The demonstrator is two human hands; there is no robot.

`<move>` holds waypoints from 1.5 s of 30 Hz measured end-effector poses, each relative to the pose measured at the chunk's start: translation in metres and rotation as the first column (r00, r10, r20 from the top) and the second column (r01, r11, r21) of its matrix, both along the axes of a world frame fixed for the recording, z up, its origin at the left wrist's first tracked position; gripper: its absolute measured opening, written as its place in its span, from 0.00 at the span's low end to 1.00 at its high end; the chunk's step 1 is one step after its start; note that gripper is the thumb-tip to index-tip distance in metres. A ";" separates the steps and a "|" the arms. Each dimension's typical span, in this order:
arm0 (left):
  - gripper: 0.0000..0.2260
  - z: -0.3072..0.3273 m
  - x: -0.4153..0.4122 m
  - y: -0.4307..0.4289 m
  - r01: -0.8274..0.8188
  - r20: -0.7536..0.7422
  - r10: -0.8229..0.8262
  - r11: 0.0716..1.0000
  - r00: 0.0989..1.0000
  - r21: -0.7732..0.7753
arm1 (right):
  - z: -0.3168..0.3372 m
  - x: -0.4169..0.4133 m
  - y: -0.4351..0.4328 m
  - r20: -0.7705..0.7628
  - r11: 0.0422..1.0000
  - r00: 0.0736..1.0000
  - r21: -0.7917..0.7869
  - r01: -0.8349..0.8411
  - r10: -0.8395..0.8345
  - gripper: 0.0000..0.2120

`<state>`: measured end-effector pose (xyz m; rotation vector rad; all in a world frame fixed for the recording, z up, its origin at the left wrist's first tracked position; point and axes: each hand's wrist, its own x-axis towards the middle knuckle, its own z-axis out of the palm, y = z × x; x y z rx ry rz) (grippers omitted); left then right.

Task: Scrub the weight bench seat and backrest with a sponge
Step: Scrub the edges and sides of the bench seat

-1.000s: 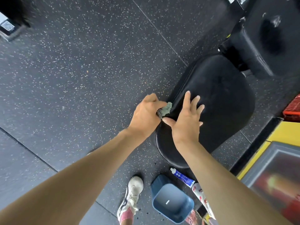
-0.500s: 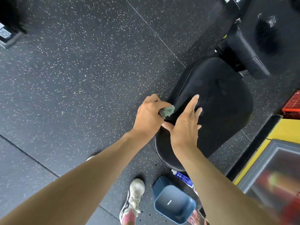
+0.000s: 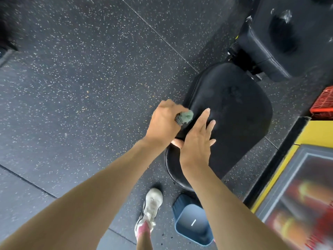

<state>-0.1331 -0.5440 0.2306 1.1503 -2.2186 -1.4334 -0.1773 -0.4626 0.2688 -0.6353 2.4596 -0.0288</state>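
The black padded bench seat (image 3: 234, 112) lies right of centre, and the black backrest (image 3: 281, 37) rises beyond it at the top right. My left hand (image 3: 164, 123) grips a grey-green sponge (image 3: 184, 117) against the seat's left edge. My right hand (image 3: 197, 141) lies flat on the seat's near part, fingers straight, with its thumb hooked at the left edge just below the sponge.
A blue bucket (image 3: 193, 225) stands on the speckled rubber floor (image 3: 81, 78) under the seat's near end, next to my white shoe (image 3: 150, 208). A yellow-edged platform (image 3: 313, 136) and a red crate (image 3: 323, 103) are at the right.
Both hands have shifted a little along the seat's left edge, the sponge staying at that edge. My right hand's fingers have drawn closer together. The view has shifted slightly.
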 end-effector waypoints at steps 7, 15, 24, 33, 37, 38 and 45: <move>0.18 -0.005 -0.006 -0.001 -0.002 -0.012 0.001 0.992 1.000 -0.130 | 0.001 -0.002 0.000 0.011 0.998 0.999 0.048 -0.039 0.038 0.52; 0.20 0.007 -0.071 -0.030 -0.112 0.036 0.118 0.984 0.992 -0.140 | 0.002 -0.005 0.003 0.002 0.995 0.996 0.039 -0.091 0.091 0.55; 0.22 0.010 -0.043 -0.014 -0.013 0.175 0.037 0.991 0.984 -0.135 | 0.024 -0.055 0.018 -0.075 0.976 0.981 -0.110 -0.189 0.182 0.42; 0.22 0.015 -0.120 -0.051 -0.153 0.116 0.171 0.978 0.978 -0.145 | 0.016 -0.159 0.000 -0.192 0.966 0.966 -0.159 -0.203 0.171 0.35; 0.21 0.004 -0.088 -0.043 -0.078 0.161 0.107 0.981 0.981 -0.180 | 0.014 -0.197 -0.012 -0.163 0.978 0.969 -0.067 -0.198 0.185 0.38; 0.21 0.006 -0.088 -0.045 -0.056 0.177 0.089 0.981 0.980 -0.183 | 0.013 -0.205 -0.015 -0.130 0.983 0.976 -0.033 -0.178 0.173 0.40; 0.23 0.011 -0.165 -0.079 0.010 0.291 0.013 0.997 0.957 -0.076 | 0.008 -0.223 -0.030 0.048 0.999 0.999 0.036 -0.005 0.004 0.41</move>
